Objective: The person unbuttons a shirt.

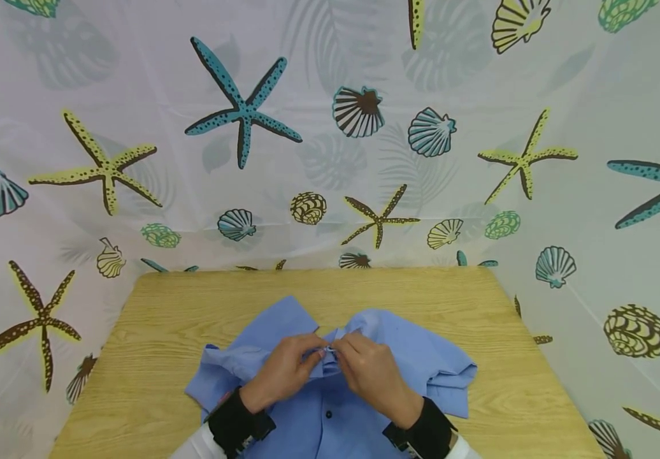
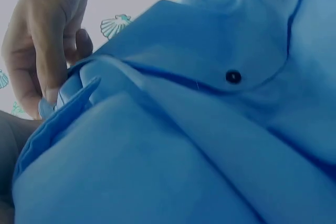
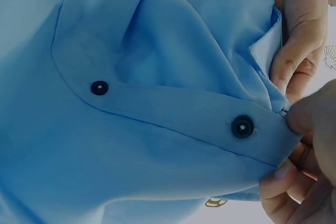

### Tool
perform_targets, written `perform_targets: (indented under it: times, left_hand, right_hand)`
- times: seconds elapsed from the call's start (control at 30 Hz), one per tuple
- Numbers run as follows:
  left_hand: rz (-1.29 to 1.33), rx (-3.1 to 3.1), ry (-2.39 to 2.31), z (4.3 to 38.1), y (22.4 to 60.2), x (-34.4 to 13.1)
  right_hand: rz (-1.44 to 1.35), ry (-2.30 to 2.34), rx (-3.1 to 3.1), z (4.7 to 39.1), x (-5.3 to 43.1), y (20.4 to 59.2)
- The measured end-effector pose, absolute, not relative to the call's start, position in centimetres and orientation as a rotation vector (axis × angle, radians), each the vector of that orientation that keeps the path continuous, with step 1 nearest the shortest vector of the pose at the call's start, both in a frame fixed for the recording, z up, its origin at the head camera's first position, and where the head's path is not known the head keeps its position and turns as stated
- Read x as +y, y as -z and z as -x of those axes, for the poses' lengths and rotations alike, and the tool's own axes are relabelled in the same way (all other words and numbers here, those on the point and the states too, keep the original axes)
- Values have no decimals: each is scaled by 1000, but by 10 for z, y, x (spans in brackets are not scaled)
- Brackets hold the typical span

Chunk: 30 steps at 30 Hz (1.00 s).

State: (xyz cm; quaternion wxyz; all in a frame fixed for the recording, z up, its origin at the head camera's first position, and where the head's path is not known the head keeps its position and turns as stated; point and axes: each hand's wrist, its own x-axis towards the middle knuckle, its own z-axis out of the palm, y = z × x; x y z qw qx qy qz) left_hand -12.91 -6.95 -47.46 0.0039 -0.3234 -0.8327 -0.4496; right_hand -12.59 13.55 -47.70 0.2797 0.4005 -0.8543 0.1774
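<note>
A blue short-sleeved shirt with dark buttons lies spread in front of me. My left hand pinches its fabric near the collar, thumb against fingers. Right beside it my right hand grips the top end of the front placket, the fingertips of both hands nearly meeting. The right wrist view shows the right hand holding the placket's end just past a dark button, with the left hand behind on a fold. Another button appears in the left wrist view. The fingertips partly hide the pinched spot.
Under the shirt is a wooden table with its far edge against a hanging cloth printed with starfish and shells. The cloth also hangs along both sides. A black strap with a device is worn on each wrist.
</note>
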Motion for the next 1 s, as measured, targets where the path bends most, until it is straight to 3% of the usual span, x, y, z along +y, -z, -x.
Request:
perform_targets:
  times: [0.3, 0.63, 1.0]
  left_hand:
    - [1183, -2634, 1376, 139, 468, -80]
    - [827, -2567, 1529, 132, 472, -66]
    - [791, -2571, 1565, 125, 475, -57]
  right_hand:
    - [-1065, -468, -2266, 120, 136, 476]
    - [-1043, -543, -2310, 125, 133, 470]
    - [-930, -599, -2255, 123, 132, 473]
